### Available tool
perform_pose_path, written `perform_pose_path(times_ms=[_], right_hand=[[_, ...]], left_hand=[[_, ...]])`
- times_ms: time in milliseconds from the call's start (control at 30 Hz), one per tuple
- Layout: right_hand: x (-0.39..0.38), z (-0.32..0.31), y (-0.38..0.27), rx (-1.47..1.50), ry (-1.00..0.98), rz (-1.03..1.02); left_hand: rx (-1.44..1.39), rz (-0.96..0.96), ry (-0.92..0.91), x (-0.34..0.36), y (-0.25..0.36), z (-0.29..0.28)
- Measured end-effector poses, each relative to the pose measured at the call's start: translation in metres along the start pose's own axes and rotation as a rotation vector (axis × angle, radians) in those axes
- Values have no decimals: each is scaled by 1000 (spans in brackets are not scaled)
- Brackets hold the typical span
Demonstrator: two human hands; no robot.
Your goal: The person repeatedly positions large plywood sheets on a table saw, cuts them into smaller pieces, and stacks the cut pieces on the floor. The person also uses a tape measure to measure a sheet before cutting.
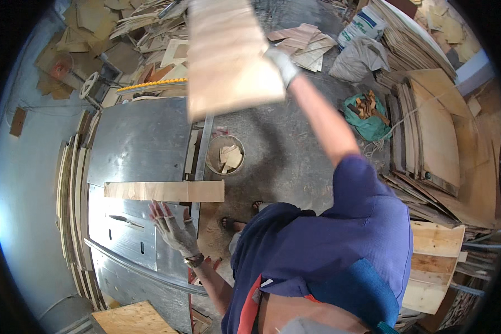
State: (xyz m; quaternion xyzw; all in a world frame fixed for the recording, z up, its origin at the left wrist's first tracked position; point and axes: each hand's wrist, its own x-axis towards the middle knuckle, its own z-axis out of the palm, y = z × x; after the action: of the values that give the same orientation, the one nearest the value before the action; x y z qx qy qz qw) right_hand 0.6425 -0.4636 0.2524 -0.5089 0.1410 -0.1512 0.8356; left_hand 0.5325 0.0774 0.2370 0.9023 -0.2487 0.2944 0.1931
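Observation:
My right hand (284,65), in a pale glove, grips the right edge of a wide light plywood board (225,61). The board is raised past the far end of the metal table and smeared by motion; its far end runs out of view. My left hand (177,231), in a fingerless-looking glove, is open with fingers spread above the metal table (139,139). Its fingertips are just on the near side of a narrow wood strip (164,191) lying across the table; whether they touch it I cannot tell. The strip's right end sticks out past the table edge.
A dark slot (125,221) and a metal rail (139,270) cross the near tabletop. Right of the table stands a round bin (225,155) with wood offcuts. A green sack of scraps (367,114) and stacked boards (434,133) line the right side.

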Motion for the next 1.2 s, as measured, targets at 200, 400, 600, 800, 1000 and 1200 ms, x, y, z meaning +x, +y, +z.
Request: perform_pose_path(times_ms=[200,400,600,800,1000,1200], right_hand=[[54,-264,0,-523,748,31],[-246,-255,312,-883,530,633],[-463,-184,389,-1116,-122,955],[-454,-224,349,-1262,-376,1000],[-360,-245,325,-1289,-311,1060],[-278,-217,328,-1313,-454,863]], left_hand=[[-110,-132,-199,-30,3,17],[-1003,-1380,-363,-148,-19,104],[-1434,-1865,-227,-195,-41,204],[-1414,-1769,91,-148,-19,272],[-1338,-1481,-340,-225,31,192],[-901,-1678,-244,-318,36,74]])
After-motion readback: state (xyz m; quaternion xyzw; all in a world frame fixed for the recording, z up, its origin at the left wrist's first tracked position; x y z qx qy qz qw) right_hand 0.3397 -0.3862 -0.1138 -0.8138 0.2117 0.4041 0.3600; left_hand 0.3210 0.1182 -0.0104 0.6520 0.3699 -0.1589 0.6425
